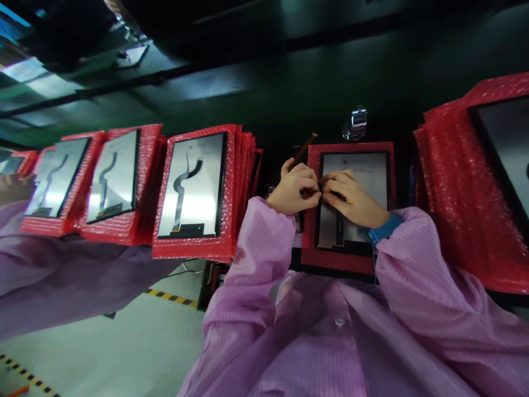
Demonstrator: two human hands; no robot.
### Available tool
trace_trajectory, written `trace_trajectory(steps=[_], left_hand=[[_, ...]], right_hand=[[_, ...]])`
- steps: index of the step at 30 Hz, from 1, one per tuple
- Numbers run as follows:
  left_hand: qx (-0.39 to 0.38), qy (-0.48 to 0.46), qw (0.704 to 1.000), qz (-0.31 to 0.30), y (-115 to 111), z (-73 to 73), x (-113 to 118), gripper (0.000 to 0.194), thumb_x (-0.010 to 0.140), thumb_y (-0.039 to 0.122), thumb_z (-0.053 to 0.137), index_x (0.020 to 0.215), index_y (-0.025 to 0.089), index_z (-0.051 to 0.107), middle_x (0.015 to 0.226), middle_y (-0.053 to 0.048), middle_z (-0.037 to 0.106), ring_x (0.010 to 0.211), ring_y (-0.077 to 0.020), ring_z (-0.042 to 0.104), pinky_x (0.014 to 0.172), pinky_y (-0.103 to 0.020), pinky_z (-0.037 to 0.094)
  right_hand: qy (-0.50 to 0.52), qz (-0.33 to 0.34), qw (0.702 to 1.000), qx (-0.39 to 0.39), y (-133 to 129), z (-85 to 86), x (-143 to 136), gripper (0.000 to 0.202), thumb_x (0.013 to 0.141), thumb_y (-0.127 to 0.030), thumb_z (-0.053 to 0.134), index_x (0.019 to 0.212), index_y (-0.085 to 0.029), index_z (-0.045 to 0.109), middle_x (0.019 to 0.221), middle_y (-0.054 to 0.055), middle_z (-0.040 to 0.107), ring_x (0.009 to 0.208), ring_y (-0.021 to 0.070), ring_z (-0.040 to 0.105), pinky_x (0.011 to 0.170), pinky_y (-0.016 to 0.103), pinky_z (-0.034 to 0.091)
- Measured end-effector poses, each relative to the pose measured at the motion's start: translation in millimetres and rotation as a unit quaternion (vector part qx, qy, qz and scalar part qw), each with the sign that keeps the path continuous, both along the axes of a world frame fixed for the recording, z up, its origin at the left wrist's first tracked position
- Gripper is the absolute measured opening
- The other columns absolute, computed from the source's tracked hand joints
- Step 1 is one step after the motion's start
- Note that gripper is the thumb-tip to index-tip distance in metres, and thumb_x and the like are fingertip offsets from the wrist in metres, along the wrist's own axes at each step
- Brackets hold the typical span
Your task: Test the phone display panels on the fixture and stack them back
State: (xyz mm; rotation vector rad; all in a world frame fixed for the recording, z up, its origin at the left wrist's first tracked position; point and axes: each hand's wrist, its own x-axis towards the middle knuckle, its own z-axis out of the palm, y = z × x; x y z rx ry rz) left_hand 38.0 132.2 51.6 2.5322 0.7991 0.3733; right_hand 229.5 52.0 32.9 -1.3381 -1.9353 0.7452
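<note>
A display panel [370, 176] with a dark frame lies on red bubble wrap [351, 263] in front of me. My left hand [295, 188] is closed around a thin brown stick-like tool [305, 150], whose upper end sticks out above the fingers. The fingertips meet at the panel's left edge. My right hand [351, 198], with a blue band [387, 226] at the wrist, rests over the panel with its fingers pinched together beside the left fingertips. Whatever is between the right fingertips is too small to make out. Part of a dark ribbon cable [339, 229] shows below the right hand.
Stacked red bubble wrap carries a panel with a curved cable [194, 187] on the left, with similar panels [113, 176] beyond. Another tall red stack [454, 187] stands at right. A shiny metal object [356, 124] sits behind the panel. Another person's purple sleeve [33, 237] shows far left.
</note>
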Motion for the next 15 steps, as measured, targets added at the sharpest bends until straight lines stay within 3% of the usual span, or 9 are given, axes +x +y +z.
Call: trace_trajectory(steps=[3,5,7,9,10,11,13,15], left_hand=[[0.023,-0.013,0.999,0.031,-0.5,3.5,-0.5,0.017,0.083,0.032,0.071,0.071,0.020,0.068,0.090,0.001,0.069,0.104,-0.0201,0.062,0.123,-0.059,0.009],[0.056,-0.076,0.992,0.080,-7.2,9.1,-7.5,0.018,0.090,0.038,0.066,0.086,0.021,0.073,0.101,-0.002,0.070,0.107,-0.0208,0.062,0.121,-0.056,0.022],[0.102,-0.180,0.963,0.173,-23.1,12.4,-18.7,0.028,0.099,0.040,0.053,0.098,0.019,0.071,0.103,-0.005,0.070,0.103,-0.0189,0.063,0.105,-0.042,0.044],[0.136,-0.254,0.915,0.283,-47.2,8.3,-30.0,0.033,0.105,0.035,0.042,0.092,0.017,0.068,0.088,-0.004,0.068,0.087,-0.0152,0.064,0.082,-0.029,0.050],[0.140,-0.248,0.904,0.320,-60.6,2.7,-34.5,0.032,0.105,0.032,0.043,0.090,0.017,0.066,0.083,-0.003,0.067,0.079,-0.0137,0.063,0.075,-0.026,0.050],[0.134,-0.211,0.915,0.318,-73.7,-4.9,-37.8,0.028,0.104,0.031,0.045,0.091,0.017,0.066,0.082,-0.003,0.068,0.075,-0.0133,0.063,0.072,-0.025,0.049],[0.140,-0.107,0.945,0.277,-96.1,-23.2,-40.8,0.023,0.102,0.027,0.047,0.103,0.015,0.068,0.088,-0.005,0.070,0.075,-0.0139,0.064,0.069,-0.024,0.049],[0.164,-0.007,0.953,0.255,-110.7,-40.3,-40.5,0.028,0.101,0.025,0.046,0.116,0.015,0.069,0.087,-0.006,0.069,0.075,-0.0155,0.064,0.067,-0.025,0.048]], right_hand=[[0.011,-0.008,1.000,0.002,1.1,-0.5,0.0,0.022,0.096,-0.034,0.048,0.082,-0.021,0.059,0.113,0.009,0.068,0.109,0.0268,0.053,0.102,0.048,0.039],[0.027,-0.011,1.000,0.004,1.9,0.4,0.3,0.023,0.096,-0.034,0.046,0.081,-0.022,0.057,0.110,0.009,0.068,0.107,0.0256,0.055,0.101,0.047,0.039],[0.050,-0.013,0.999,0.005,1.8,1.8,0.0,0.026,0.098,-0.035,0.042,0.082,-0.022,0.057,0.109,0.008,0.069,0.106,0.0243,0.057,0.102,0.046,0.039],[0.075,-0.034,0.997,0.008,0.5,2.9,-1.1,0.031,0.101,-0.038,0.036,0.085,-0.022,0.057,0.106,0.008,0.069,0.105,0.0237,0.058,0.102,0.046,0.039],[0.085,-0.052,0.995,0.010,-0.2,3.1,-1.8,0.033,0.102,-0.040,0.035,0.087,-0.023,0.058,0.104,0.007,0.069,0.104,0.0237,0.058,0.101,0.045,0.040],[0.091,-0.071,0.993,0.013,-0.9,2.8,-2.5,0.034,0.103,-0.042,0.034,0.090,-0.023,0.058,0.102,0.007,0.069,0.102,0.0237,0.058,0.100,0.045,0.040],[0.095,-0.099,0.990,0.024,-1.5,1.2,-3.4,0.034,0.103,-0.046,0.034,0.093,-0.023,0.059,0.099,0.006,0.068,0.098,0.0235,0.057,0.097,0.044,0.041],[0.091,-0.110,0.989,0.033,-0.8,-1.6,-3.4,0.034,0.103,-0.046,0.034,0.095,-0.024,0.059,0.101,0.006,0.068,0.096,0.0229,0.057,0.097,0.043,0.041]])
